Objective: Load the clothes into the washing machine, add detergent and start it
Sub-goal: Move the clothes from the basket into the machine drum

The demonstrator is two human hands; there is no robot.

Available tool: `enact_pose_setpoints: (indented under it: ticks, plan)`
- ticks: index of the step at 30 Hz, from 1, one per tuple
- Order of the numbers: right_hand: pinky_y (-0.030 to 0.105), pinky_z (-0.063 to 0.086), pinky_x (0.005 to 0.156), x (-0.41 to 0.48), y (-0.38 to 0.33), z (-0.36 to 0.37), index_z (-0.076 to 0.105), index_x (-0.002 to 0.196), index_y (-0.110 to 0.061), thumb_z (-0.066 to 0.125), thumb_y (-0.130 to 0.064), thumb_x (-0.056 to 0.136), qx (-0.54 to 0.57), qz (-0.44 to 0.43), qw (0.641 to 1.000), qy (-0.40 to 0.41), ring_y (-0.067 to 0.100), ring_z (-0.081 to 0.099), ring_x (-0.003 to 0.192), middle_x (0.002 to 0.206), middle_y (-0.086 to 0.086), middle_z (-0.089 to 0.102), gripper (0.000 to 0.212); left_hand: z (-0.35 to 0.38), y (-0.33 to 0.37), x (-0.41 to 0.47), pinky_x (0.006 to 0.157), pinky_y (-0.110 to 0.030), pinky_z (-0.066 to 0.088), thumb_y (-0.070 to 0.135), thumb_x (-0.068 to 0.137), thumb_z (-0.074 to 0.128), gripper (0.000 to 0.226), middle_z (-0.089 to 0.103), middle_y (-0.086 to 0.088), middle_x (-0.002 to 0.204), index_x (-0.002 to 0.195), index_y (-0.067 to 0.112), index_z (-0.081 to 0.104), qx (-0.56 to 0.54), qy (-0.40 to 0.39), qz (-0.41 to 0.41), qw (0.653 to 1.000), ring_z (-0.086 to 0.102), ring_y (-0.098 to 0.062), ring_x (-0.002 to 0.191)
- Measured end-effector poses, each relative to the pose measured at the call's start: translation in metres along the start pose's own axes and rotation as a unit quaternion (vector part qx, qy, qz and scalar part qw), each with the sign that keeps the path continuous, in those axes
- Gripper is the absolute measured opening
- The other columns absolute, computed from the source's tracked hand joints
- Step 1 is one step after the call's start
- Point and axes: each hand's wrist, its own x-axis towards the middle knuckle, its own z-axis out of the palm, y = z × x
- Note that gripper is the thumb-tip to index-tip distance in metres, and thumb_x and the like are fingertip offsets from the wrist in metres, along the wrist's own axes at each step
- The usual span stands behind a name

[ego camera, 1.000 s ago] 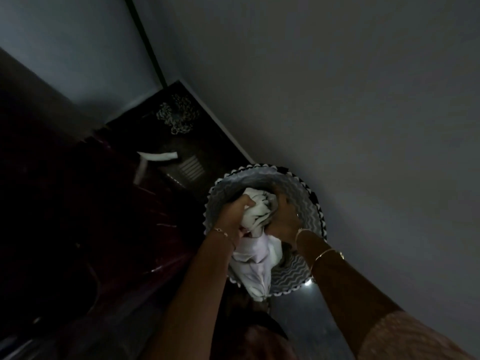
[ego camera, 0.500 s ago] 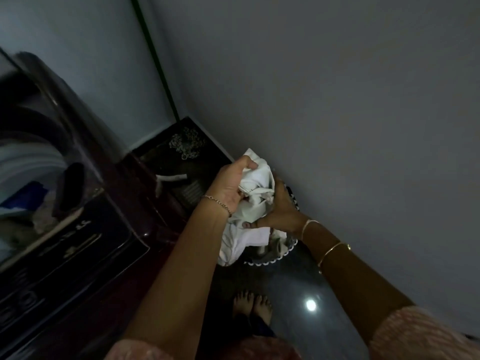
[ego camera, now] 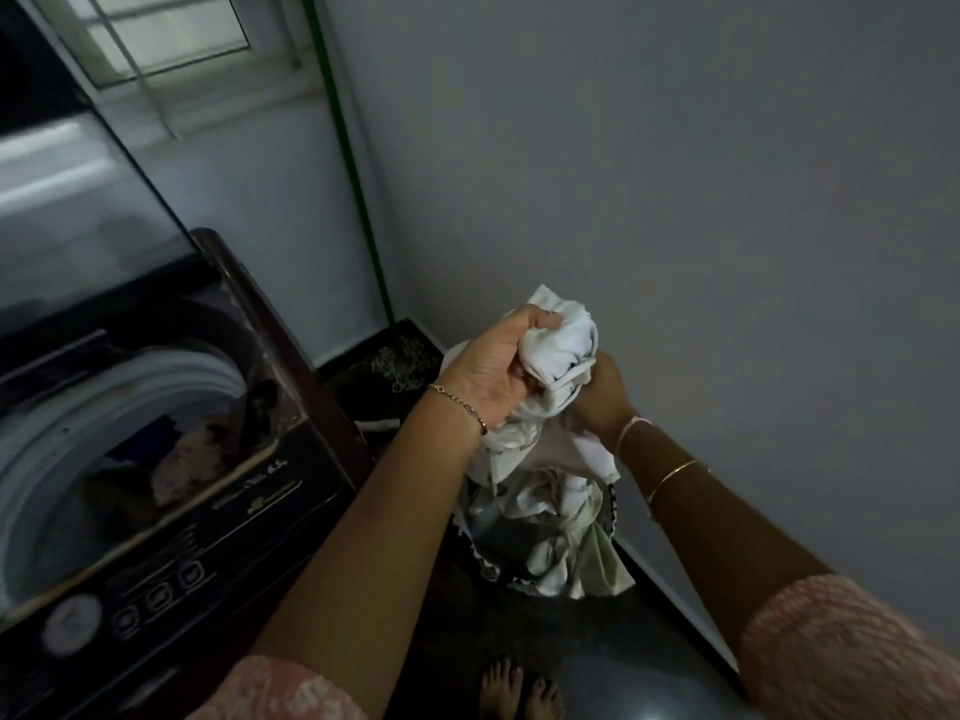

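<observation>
Dim laundry corner; left hand (ego camera: pixel 488 374), right hand (ego camera: pixel 602 392) clutch white garment (ego camera: pixel 561 459).

Dim room. Both hands are up in front of a grey wall: the left hand (ego camera: pixel 493 371) is fisted around the top of a bunched white garment (ego camera: pixel 563 332), and the right hand (ego camera: pixel 605 392) grips the same bundle just beside it. Loose cloth hangs down over a laundry basket (ego camera: pixel 485 566) with a black-and-white trimmed rim on the dark floor. Top-loading washing machine (ego camera: pixel 249 511) to the left, lid (ego camera: pixel 78 210) up, clothes (ego camera: pixel 176 454) lying in the drum; bare feet (ego camera: pixel 519 693) at the bottom edge, a green pole (ego camera: pixel 349 163) running up the corner.
</observation>
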Motion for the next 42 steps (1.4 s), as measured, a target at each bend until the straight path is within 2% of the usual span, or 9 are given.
enact_pose_setpoints:
  ticks: [9, 14, 21, 23, 27, 30, 35, 39, 42]
  plan:
    - [0.007, 0.038, 0.049, 0.012, -0.029, -0.044, 0.058, 0.069, -0.014, 0.063, -0.002, 0.087, 0.171, 0.060, 0.981, 0.071, -0.009, 0.054, 0.051, 0.058, -0.013, 0.058, 0.023, -0.034, -0.002, -0.034, 0.067, -0.024, 0.039, 0.023, 0.090, 0.062, 0.005, 0.058, 0.002, 0.080, 0.086, 0.024, 0.065, 0.043, 0.077, 0.079, 0.993, 0.053, -0.010, 0.071]
    - [0.023, 0.045, 0.052, 0.017, -0.051, -0.060, 0.060, 0.069, -0.014, 0.064, -0.003, 0.085, 0.242, 0.067, 0.963, 0.099, 0.002, 0.054, 0.054, 0.061, -0.003, 0.059, 0.020, -0.035, -0.018, -0.036, 0.091, -0.036, 0.045, 0.030, 0.090, 0.061, 0.008, 0.060, 0.004, 0.097, 0.098, 0.026, 0.063, 0.025, 0.069, 0.010, 0.997, 0.056, -0.015, 0.097]
    - [0.030, 0.053, 0.065, 0.018, -0.085, -0.073, 0.066, 0.079, -0.018, 0.064, -0.010, 0.084, 0.326, 0.041, 0.940, 0.095, 0.015, 0.065, 0.076, 0.080, 0.004, 0.069, 0.010, -0.006, -0.014, -0.015, 0.081, -0.033, 0.056, 0.026, 0.068, 0.085, 0.086, 0.059, 0.006, 0.124, 0.137, 0.026, 0.033, 0.171, 0.004, 0.146, 0.974, 0.055, -0.015, 0.117]
    - [0.036, 0.057, 0.076, 0.020, -0.098, -0.079, 0.069, 0.088, -0.021, 0.062, -0.017, 0.084, 0.377, 0.058, 0.918, 0.107, 0.020, 0.067, 0.089, 0.095, 0.008, 0.071, 0.009, -0.006, -0.015, -0.002, 0.105, -0.034, 0.043, 0.035, 0.049, 0.095, 0.127, 0.036, 0.008, 0.142, 0.146, 0.022, 0.014, 0.302, 0.032, 0.194, 0.933, 0.036, -0.017, 0.136]
    - [0.036, 0.055, 0.079, 0.030, -0.118, -0.092, 0.064, 0.108, -0.013, 0.053, -0.027, 0.092, 0.416, 0.133, 0.896, 0.079, 0.023, 0.066, 0.090, 0.099, 0.009, 0.069, 0.024, -0.003, -0.001, 0.008, 0.118, -0.034, 0.010, 0.040, 0.041, 0.093, 0.147, -0.002, 0.015, 0.138, 0.152, 0.021, -0.001, 0.423, 0.120, 0.208, 0.874, -0.013, -0.013, 0.141]
    - [0.035, 0.054, 0.076, 0.035, -0.131, -0.092, 0.065, 0.108, -0.006, 0.050, -0.027, 0.092, 0.415, 0.166, 0.892, 0.067, 0.023, 0.065, 0.087, 0.096, 0.011, 0.069, 0.030, -0.022, -0.005, 0.053, 0.111, -0.043, 0.038, 0.066, 0.020, 0.089, 0.154, 0.026, 0.002, 0.154, 0.149, 0.031, 0.013, 0.408, 0.133, 0.251, 0.867, 0.031, -0.016, 0.141]
    - [0.032, 0.050, 0.069, 0.036, -0.149, -0.090, 0.063, 0.073, -0.007, 0.047, -0.007, 0.081, 0.430, 0.201, 0.880, -0.015, 0.027, 0.060, 0.074, 0.076, 0.012, 0.065, 0.018, -0.010, 0.017, 0.034, 0.100, -0.030, 0.046, 0.048, 0.026, 0.090, 0.131, 0.054, 0.008, 0.126, 0.140, 0.014, 0.036, 0.362, 0.126, 0.278, 0.881, 0.055, -0.007, 0.113]
    - [0.048, 0.050, 0.081, 0.039, -0.161, -0.092, 0.066, 0.087, -0.004, 0.055, -0.017, 0.059, 0.401, 0.189, 0.893, -0.072, 0.037, 0.063, 0.089, 0.096, 0.024, 0.067, 0.033, -0.012, 0.027, 0.040, 0.098, -0.037, 0.050, 0.064, 0.035, 0.079, 0.114, 0.062, 0.001, 0.125, 0.135, 0.021, 0.045, 0.347, 0.167, 0.269, 0.883, 0.061, -0.015, 0.112]
    - [0.053, 0.052, 0.087, 0.041, -0.163, -0.094, 0.063, 0.115, -0.005, 0.061, -0.019, 0.068, 0.403, 0.141, 0.898, -0.104, 0.039, 0.065, 0.101, 0.112, 0.022, 0.068, 0.049, -0.021, 0.032, 0.053, 0.093, -0.040, 0.053, 0.060, 0.037, 0.080, 0.103, 0.066, -0.002, 0.119, 0.129, 0.022, 0.052, 0.305, 0.200, 0.268, 0.892, 0.064, -0.019, 0.107]
